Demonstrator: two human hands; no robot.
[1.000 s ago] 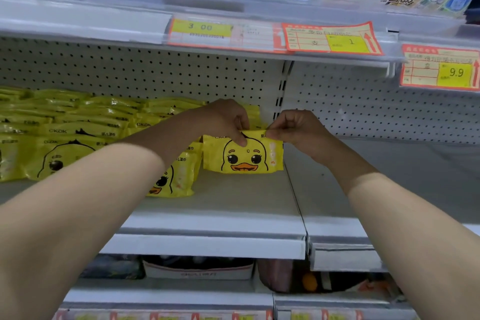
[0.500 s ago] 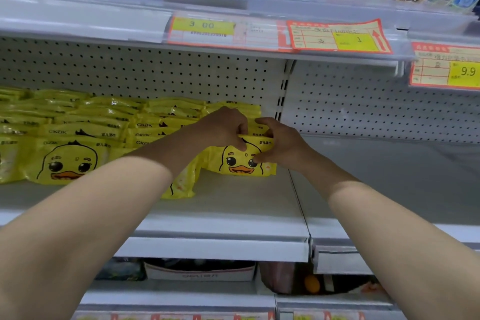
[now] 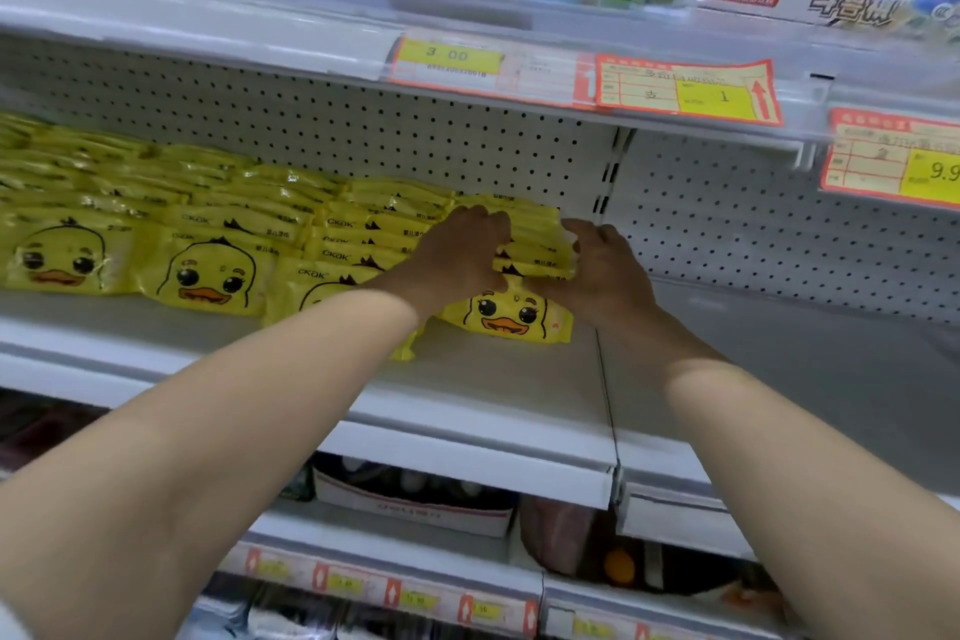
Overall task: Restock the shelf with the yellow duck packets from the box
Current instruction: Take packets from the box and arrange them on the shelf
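A yellow duck packet (image 3: pixel 511 320) stands upright on the white shelf (image 3: pixel 467 379), at the right end of the yellow row. My left hand (image 3: pixel 457 257) and my right hand (image 3: pixel 605 276) grip its top edge from either side, thumbs in front. Their fingers reach back against the stack of flat yellow packets (image 3: pixel 535 244) behind it. More duck packets (image 3: pixel 208 270) fill the shelf to the left, some standing face out, several lying in piles. The box is not in view.
Right of the upright divider (image 3: pixel 605 182) lies a bare shelf bay (image 3: pixel 805 369) with a pegboard back. The shelf above (image 3: pixel 260 16) overhangs with price tags (image 3: pixel 685 88). Below, a lower shelf holds a white carton (image 3: pixel 415 509).
Both hands carried the duck packet back and down until it came to stand on the shelf against the rightmost stack. My view has moved closer to the shelf.
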